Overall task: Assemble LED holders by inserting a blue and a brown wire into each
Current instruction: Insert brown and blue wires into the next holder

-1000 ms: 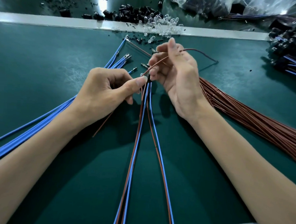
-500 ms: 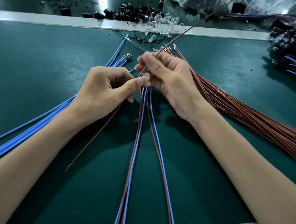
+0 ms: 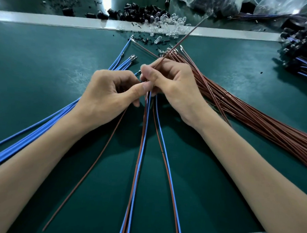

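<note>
My left hand [image 3: 111,94] is curled over the green mat, thumb pressed to fingers, gripping the top ends of wired blue-and-brown pairs [image 3: 143,151] that trail toward me; any holder there is hidden by the fingers. One single brown wire [image 3: 97,159] runs from under this hand to the lower left. My right hand [image 3: 170,85] touches the left hand's thumb and pinches a loose brown wire [image 3: 185,36] that sticks up and away to the upper right. Loose blue wires [image 3: 41,128] fan out on the left, a brown wire bundle [image 3: 255,121] on the right.
Black LED holders [image 3: 136,12] and clear LEDs [image 3: 168,22] are heaped beyond a white strip [image 3: 47,20] at the back. Finished black assemblies with wires [image 3: 302,53] pile at the far right. Plastic bags [image 3: 226,4] lie at the top right.
My right hand came down to meet the left hand and turned its brown wire, whose free end now points up to the upper right. The single brown wire under my left hand reaches further toward me.
</note>
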Available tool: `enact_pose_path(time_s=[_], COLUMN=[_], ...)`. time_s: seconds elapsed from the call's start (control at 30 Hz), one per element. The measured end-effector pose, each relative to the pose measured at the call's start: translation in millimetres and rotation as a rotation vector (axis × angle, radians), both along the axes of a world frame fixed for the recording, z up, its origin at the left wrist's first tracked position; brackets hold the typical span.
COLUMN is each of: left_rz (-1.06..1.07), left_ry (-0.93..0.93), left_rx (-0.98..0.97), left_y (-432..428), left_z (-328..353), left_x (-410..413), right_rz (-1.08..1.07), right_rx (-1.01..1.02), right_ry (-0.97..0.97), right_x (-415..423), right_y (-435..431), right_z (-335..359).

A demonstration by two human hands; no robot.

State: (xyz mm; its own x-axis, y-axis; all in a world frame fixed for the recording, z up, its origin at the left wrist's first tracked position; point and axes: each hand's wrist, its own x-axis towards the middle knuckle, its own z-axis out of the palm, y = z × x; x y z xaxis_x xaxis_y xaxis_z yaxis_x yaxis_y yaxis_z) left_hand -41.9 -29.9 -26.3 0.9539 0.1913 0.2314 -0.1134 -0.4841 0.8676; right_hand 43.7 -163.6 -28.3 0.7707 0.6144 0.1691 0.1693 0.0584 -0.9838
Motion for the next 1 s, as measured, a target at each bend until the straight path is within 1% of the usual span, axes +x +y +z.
enact_pose_path(time_s=[0.07, 0.2, 0.3, 0.4, 0.53, 0.63, 0.77, 0.83, 1.0], left_rz=[0.003, 0.015, 0.021, 0.023, 0.014, 0.008, 0.01, 0.011, 0.011], left_ry=[-0.007, -0.017, -0.019, -0.029, -0.037, -0.045, -0.049, -0.049, -0.058], left_rx=[-0.007, -0.032, -0.029, -0.028, -0.013, 0.001, 0.002, 0.0, 0.008], left_y=[0, -1, 0, 0, 0, 0, 1, 1, 1], left_z=[0, 1, 0, 0, 1, 1, -1, -2, -2], left_x=[0, 0, 1, 1, 1, 1, 1, 1, 1], right_rz=[0.021, -0.005, -0.082, -0.119, -0.061, -0.036, -0.038, -0.058, -0.02], right_rx=[0.052, 0.262, 0.297, 0.218, 0.038, 0.016, 0.071, 0.083, -0.025], right_ry=[0.073, 0.317, 0.364, 0.26, 0.043, 0.02, 0.09, 0.093, -0.063], right_x=[0, 5, 8, 9, 3, -1, 1, 2, -1], right_y=[0, -1, -2, -4, -4, -2, -3, -4, -2], right_z=[1, 8, 10, 8, 5, 5, 7, 7, 4])
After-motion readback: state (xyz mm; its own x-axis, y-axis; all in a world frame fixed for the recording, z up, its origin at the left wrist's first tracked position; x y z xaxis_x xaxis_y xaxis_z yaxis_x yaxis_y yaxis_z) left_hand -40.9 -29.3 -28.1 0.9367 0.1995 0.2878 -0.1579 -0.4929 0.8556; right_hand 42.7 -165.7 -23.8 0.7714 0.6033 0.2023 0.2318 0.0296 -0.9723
